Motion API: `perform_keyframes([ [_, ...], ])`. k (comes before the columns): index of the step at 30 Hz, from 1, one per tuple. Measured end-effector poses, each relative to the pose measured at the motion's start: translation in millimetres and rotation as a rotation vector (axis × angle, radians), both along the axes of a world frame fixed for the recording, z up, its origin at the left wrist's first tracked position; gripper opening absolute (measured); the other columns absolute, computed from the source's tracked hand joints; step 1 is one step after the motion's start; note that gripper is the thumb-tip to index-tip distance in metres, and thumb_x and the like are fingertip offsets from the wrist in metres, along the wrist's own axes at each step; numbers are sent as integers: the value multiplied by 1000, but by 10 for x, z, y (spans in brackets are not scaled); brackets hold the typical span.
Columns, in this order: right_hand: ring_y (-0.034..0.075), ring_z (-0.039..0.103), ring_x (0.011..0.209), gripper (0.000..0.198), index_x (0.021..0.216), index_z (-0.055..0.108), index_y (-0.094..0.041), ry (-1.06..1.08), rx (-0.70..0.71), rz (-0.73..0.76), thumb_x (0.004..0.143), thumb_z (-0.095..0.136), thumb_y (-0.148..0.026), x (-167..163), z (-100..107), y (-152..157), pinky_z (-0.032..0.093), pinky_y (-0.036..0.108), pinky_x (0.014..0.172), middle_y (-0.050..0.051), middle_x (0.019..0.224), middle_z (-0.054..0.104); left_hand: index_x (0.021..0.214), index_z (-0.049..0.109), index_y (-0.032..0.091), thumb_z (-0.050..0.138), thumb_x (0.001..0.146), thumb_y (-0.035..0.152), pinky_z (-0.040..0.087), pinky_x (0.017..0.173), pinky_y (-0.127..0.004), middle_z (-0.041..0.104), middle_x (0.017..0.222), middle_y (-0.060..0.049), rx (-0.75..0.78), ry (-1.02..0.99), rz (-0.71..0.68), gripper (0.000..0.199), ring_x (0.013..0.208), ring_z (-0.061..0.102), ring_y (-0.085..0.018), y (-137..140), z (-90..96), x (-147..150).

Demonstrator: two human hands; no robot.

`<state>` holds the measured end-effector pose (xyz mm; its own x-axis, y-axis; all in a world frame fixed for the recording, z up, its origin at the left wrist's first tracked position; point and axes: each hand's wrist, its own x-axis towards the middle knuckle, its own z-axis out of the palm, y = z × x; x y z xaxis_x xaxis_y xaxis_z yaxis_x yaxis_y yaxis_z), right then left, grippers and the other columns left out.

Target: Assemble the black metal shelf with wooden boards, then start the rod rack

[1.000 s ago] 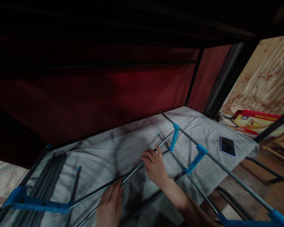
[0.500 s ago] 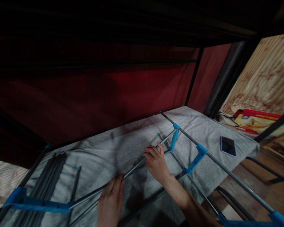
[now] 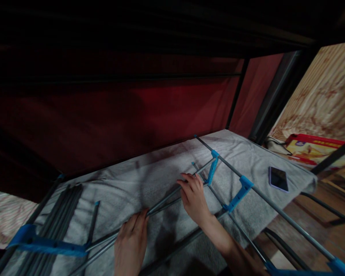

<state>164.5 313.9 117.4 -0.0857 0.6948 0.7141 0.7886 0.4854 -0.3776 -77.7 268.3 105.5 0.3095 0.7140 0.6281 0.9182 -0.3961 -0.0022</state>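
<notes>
My left hand (image 3: 131,239) is closed around a thin metal tube (image 3: 165,199) at the lower middle. My right hand (image 3: 194,197) has its fingers bent over the same tube farther up, its grip partly hidden. The tube slants toward a blue plastic connector (image 3: 212,168); its far end lies close to that part. A second, darker tube runs just below it. Another blue connector (image 3: 238,193) joins a long grey pole (image 3: 281,212) on the right. At the left, a blue connector bar (image 3: 50,245) crosses several parallel grey tubes (image 3: 57,211).
A grey cloth (image 3: 115,191) covers the surface under the frame parts. A phone (image 3: 278,178) lies on it at the right. Beyond stand a red panel (image 3: 161,111), dark posts and a red-and-yellow box (image 3: 316,147). Black metal bars (image 3: 324,207) stick out at the right edge.
The tube's near left end has swung toward me, away from the left blue connector. My left hand has moved slightly left, my right hand slightly right.
</notes>
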Motion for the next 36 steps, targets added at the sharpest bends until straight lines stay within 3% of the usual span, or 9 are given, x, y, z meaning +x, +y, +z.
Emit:
perform_keyframes([
  [4, 25, 47, 125, 32, 120, 54, -23, 242, 8, -129, 90, 46, -14, 205, -130, -47, 39, 50, 106, 11, 128, 54, 119, 60, 16, 43, 100, 27, 47, 75, -33, 71, 98, -6, 8, 1, -3, 29, 78, 64, -20, 3, 84, -14],
  [7, 25, 48, 121, 31, 120, 52, -22, 429, -29, -236, 89, 49, -19, 440, -290, -13, 38, 51, 106, 11, 122, 54, 121, 60, 16, 44, 99, 24, 46, 78, -34, 70, 100, -7, 18, 3, -17, 29, 80, 63, -21, 19, 109, -33],
  [12, 27, 42, 130, 58, 139, 40, -20, 605, -76, -345, 83, 52, -26, 827, -451, 140, 35, 52, 110, 14, 137, 45, 124, 59, 16, 45, 98, 23, 45, 79, -35, 70, 102, -8, 9, -11, -25, 30, 83, 62, -22, 43, 112, -71],
  [18, 29, 34, 141, 69, 148, 36, -19, 633, -118, -316, 82, 51, -31, 1020, -383, 328, 29, 50, 115, 14, 152, 36, 123, 59, 18, 48, 98, 27, 43, 77, -34, 69, 101, -7, -13, 10, -41, 29, 83, 61, -21, 59, 194, -80],
  [32, 28, 57, 119, 63, 143, 44, -20, 679, -129, -291, 82, 51, -35, 1025, -214, 454, 46, 47, 102, 16, 141, 50, 118, 63, 16, 48, 97, 22, 42, 79, -35, 70, 95, -7, 27, 104, -15, 26, 81, 61, -21, 167, 454, -66],
  [36, 28, 58, 117, 63, 142, 44, -20, 677, -136, -281, 81, 51, -33, 1007, -178, 439, 49, 45, 98, 16, 140, 50, 120, 62, 16, 47, 98, 22, 41, 78, -35, 70, 91, -6, 32, 123, -25, 27, 80, 61, -20, 198, 473, -82],
])
